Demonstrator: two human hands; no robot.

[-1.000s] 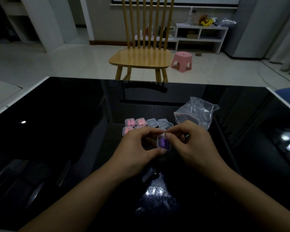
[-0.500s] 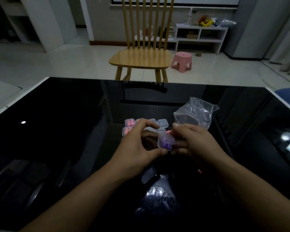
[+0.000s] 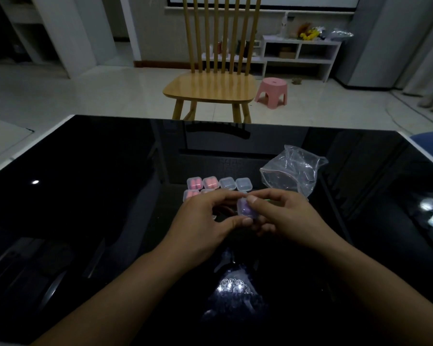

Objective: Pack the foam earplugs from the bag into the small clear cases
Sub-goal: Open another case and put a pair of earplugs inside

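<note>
Head view: on the black table (image 3: 90,186), the bag (image 3: 294,174) lies at one o'clock from the cases (image 3: 219,184). Left hand (image 3: 205,221) and right hand (image 3: 289,216) together pinch a small case (image 3: 246,211) holding purple earplugs (image 3: 246,210). Uneven thumb pressure could spring the lid, spilling them.

Glossy black table (image 3: 90,196) carries clear cases (image 3: 219,184) and bag (image 3: 294,172).

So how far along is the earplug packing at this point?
Three cases on the table already show pink earplugs. Both hands, left and right, hold a case with purple earplugs. Two clear cases in the back row look unfilled; whether the bag still holds earplugs is unclear.
</note>
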